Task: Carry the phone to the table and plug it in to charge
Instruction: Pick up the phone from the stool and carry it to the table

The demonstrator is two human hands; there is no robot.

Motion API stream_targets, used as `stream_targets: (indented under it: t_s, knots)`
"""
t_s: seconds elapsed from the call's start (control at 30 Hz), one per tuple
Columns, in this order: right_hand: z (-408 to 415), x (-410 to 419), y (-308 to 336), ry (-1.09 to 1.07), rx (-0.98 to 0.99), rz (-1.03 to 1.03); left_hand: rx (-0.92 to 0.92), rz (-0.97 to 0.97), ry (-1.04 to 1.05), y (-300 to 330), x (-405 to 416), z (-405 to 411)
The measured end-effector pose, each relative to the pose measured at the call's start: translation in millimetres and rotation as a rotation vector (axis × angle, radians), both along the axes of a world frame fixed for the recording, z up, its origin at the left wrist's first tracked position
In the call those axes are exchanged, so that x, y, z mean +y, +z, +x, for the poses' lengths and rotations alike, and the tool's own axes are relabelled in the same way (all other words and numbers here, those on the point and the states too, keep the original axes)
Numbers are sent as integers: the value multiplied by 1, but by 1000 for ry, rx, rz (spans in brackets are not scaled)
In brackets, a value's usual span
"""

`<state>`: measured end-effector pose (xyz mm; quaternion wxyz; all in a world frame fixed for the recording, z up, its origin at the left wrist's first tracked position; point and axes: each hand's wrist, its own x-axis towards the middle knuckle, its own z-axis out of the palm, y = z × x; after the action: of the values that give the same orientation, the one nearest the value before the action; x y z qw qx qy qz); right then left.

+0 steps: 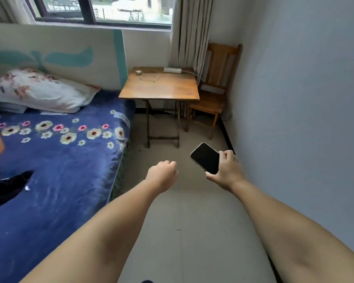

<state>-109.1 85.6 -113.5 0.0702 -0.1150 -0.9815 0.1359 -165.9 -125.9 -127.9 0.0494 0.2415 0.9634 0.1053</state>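
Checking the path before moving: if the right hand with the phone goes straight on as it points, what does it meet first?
Probably the wooden table, near its right front corner; the right hand and phone have only bare floor ahead until then. Depth is uncertain.

Soft daylight enters through the window point(102, 11) and leaves the room evenly lit, rather dim and cool. Beyond the window glass the view is pale and washed out. Below the window, shadows are faint and soft-edged. Straight lines bow outward far from the window, a wide-angle warp. Detail looks slightly smeared throughout, perhaps from compression or motion.
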Motion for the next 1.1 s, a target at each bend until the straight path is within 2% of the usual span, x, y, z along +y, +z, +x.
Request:
stream_targets:
  t_s: [0.17, 0.43, 0.57, 0.8, 1.1]
  knots:
    - [-145, -19, -7, 164, -19, 16, -22, -20, 139, -5, -21, -130]
    - [-351, -20, -9, 201, -23, 44, -22, -43, 143, 2, -31, -343]
    - [-434, 3, -4, 141, -15, 28, -17, -39, 113, 12, -8, -441]
    - [-586, 77, -21, 69, -66, 66, -38, -23, 37, -10, 69, -598]
    - [-817, 132, -13, 144, -63, 68, -80, 53, 176, -14, 112, -801]
